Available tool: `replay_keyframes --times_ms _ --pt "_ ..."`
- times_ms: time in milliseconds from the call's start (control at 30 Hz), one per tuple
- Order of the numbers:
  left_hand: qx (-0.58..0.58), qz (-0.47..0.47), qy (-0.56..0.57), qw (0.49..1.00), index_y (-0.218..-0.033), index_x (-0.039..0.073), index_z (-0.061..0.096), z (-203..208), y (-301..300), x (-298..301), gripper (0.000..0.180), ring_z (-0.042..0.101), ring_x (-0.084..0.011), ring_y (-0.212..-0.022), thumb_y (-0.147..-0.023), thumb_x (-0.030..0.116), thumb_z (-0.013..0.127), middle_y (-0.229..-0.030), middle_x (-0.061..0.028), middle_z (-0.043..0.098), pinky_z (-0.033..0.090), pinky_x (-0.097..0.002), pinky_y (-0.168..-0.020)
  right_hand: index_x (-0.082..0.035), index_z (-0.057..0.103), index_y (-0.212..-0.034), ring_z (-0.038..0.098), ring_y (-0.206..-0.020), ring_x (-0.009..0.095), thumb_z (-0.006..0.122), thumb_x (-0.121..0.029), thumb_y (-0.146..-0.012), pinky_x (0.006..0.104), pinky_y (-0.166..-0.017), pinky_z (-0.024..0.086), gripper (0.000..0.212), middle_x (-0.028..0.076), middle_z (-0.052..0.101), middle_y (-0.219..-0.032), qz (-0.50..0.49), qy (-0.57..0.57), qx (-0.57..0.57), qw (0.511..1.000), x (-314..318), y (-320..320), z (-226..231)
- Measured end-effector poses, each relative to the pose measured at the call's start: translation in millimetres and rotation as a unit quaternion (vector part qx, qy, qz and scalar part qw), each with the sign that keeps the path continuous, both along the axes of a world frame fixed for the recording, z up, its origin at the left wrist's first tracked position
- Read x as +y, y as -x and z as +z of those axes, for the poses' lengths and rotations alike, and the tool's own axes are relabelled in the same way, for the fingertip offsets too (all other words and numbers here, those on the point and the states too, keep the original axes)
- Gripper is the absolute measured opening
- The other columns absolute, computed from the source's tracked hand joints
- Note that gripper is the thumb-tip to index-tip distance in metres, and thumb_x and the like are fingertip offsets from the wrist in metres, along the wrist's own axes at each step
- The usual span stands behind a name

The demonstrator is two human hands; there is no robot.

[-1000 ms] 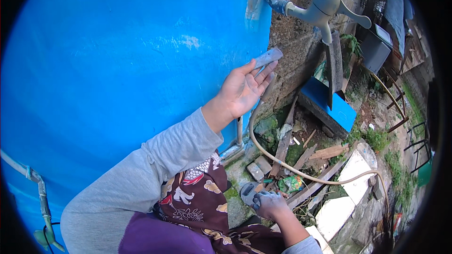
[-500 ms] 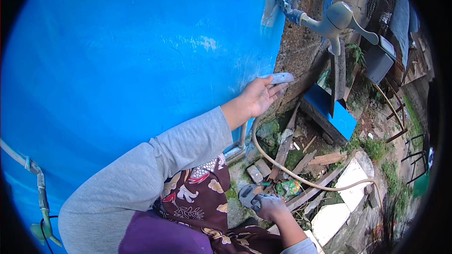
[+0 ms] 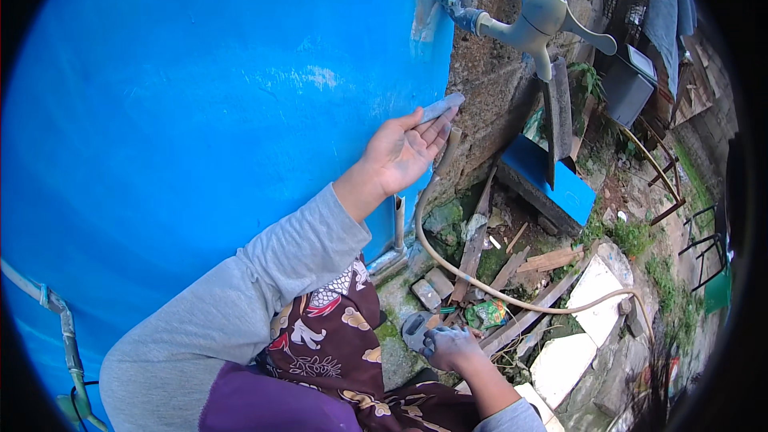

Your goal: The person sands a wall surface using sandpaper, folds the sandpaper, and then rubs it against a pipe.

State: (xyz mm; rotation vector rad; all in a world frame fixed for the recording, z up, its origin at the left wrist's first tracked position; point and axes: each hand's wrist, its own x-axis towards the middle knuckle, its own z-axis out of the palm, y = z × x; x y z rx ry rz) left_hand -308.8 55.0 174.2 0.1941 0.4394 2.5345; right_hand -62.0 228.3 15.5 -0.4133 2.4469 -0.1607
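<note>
My left hand (image 3: 400, 152) is raised beside the edge of a blue painted surface (image 3: 208, 128), palm turned up. Its thumb presses a slim, pale grey-blue bar (image 3: 442, 108) with a rounded end against the fingers; the exact kind cannot be told. Lower down, my right hand (image 3: 454, 348), coated in grey dust, grips a grey rounded piece (image 3: 414, 328) low over the ground. The fingers partly hide that piece, so its kind is unclear. Above and right of the left hand, a beige tap (image 3: 536, 24) juts from a pipe.
A tan hose (image 3: 488, 288) hangs beside the wall and curves across the ground. Wood scraps (image 3: 552, 258), grey blocks (image 3: 428, 292), white slabs (image 3: 564, 368) and a green wrapper (image 3: 486, 314) lie around. A blue-topped slab (image 3: 552, 180) leans below the tap. Patterned cloth (image 3: 320, 312) covers my lap.
The whole view has shifted, so things sit further left and higher. My left palm has turned further up and the bar tilts more steeply. My right hand keeps its grip.
</note>
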Motion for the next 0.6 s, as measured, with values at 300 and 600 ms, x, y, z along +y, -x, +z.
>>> replay_keyframes --times_ms 300,600 --pt "-0.026 0.001 -0.052 0.998 -0.133 -0.006 0.035 -3.1 -1.3 3.1 0.034 0.048 -0.0297 -0.13 -0.104 0.01 0.035 -0.141 -0.0212 0.045 0.044 -0.0382 -0.108 -0.012 0.059 -0.123 0.059 -0.117 0.033 0.055 -0.048 -0.089 0.0503 -0.103 0.039 0.049 0.016 0.061 -0.126 -0.019 -0.004 -0.022 1.0 0.6 1.3 -4.9" --pt "0.0 0.029 0.002 1.0 -0.137 -0.003 0.035 -2.8 -6.6 12.0 0.036 0.047 -0.0261 -0.132 -0.103 0.01 0.037 -0.146 -0.0176 0.042 0.044 -0.0357 -0.106 -0.009 0.058 -0.125 0.052 -0.127 0.031 0.052 -0.041 -0.09 0.0483 -0.107 0.036 0.048 0.016 0.059 -0.13 -0.014 -0.008 -0.062 0.998 -4.4 4.1 14.7"
